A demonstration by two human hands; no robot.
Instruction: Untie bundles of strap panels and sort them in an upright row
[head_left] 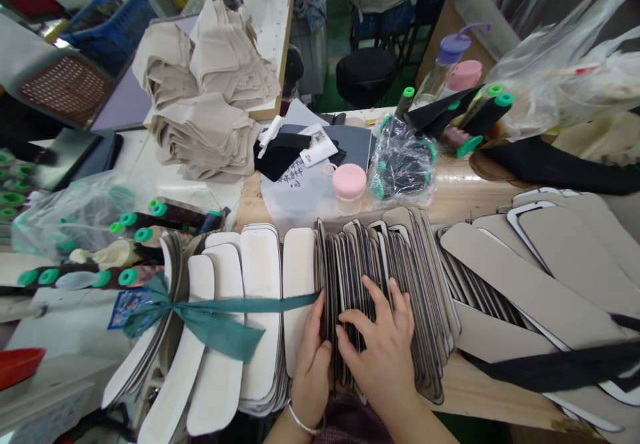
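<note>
A row of thin, dark-edged taupe panels [423,297] stands on edge across the wooden table. My left hand [313,367], with a bracelet at the wrist, lies against the left end of this row, its fingers extended. My right hand [383,344] rests over the upper edges of the panels, fingers spread and touching them. Neither hand is closed around a panel. Left of the row lie stacks of white-faced panels [261,337], crossed by a knotted green cloth strip [223,334]. More taupe panels [520,284] lie fanned at the right, under a black strip [555,367].
Behind the row stand a pink-lidded cup [349,184] and a plastic-wrapped bundle of spools [403,164]. Beige fabric pieces [205,137] are piled at back left. Thread cones [165,211] lie at left. A purple-lidded bottle [445,64] stands at back right.
</note>
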